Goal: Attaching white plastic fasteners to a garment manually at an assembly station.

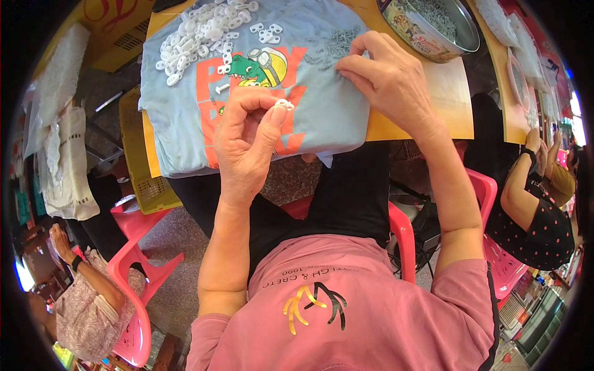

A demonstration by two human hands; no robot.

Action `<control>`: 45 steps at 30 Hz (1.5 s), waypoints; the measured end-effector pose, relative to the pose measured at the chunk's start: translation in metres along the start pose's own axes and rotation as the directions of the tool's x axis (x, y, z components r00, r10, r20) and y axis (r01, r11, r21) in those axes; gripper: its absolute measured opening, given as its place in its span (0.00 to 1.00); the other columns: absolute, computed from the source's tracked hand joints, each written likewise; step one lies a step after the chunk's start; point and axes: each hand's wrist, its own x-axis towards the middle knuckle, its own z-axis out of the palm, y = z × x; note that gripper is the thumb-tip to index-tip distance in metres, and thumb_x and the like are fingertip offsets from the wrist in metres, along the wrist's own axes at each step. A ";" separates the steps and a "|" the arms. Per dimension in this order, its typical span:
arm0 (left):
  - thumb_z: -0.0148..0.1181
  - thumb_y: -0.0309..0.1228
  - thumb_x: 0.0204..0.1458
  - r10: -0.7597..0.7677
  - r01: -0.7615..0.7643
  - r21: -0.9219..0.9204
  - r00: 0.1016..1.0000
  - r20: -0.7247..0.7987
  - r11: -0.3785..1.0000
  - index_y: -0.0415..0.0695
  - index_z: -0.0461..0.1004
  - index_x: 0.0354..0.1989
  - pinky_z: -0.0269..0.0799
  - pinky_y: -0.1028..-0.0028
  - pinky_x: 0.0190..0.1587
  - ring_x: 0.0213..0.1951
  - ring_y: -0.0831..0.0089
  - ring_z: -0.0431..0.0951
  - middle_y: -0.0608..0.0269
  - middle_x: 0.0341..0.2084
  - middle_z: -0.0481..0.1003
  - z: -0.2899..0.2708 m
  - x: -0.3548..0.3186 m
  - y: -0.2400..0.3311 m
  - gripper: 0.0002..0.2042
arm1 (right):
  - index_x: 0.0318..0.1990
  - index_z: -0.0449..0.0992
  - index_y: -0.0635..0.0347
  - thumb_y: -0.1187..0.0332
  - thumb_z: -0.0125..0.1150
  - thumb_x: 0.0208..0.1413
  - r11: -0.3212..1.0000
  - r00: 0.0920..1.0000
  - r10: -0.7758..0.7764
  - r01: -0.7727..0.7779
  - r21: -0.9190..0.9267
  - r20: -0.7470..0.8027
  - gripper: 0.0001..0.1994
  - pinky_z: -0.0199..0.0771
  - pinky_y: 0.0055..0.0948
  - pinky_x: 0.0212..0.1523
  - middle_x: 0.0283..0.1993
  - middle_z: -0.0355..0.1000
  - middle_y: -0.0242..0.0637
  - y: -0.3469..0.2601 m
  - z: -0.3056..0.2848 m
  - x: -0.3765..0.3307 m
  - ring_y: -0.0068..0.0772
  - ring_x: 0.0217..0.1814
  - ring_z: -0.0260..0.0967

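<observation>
My left hand point(244, 136) is raised over a light blue printed T-shirt point(176, 117) spread on the table. Its thumb and forefinger pinch a small white plastic clip point(286, 104). At the right, the fingertips of my right hand point(393, 77) are drawn together at the edge of a scatter of small grey nails point(337, 46); whatever they grip is too small to make out. A heap of loose white clips point(201, 37) lies at the far left of the cloth, with a few more clips point(267, 32) apart from it near the middle.
A round tin point(413, 34) holding many grey nails stands at the far right on the yellowish tabletop point(455, 99). Beside the table's left side is a yellow crate point(148, 185). Pink chairs point(133, 278) and other people sit to both sides.
</observation>
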 end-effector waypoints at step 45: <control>0.57 0.21 0.58 -0.039 0.038 -0.035 0.999 -0.018 0.999 0.37 0.71 0.39 0.69 0.81 0.38 0.34 0.83 0.71 0.67 0.36 0.69 0.001 0.000 0.002 0.03 | 0.43 0.73 0.63 0.65 0.57 0.64 -0.013 0.857 0.308 -0.430 0.903 0.413 0.10 0.71 0.20 0.40 0.38 0.72 0.30 -0.066 0.024 -0.003 0.20 0.35 0.70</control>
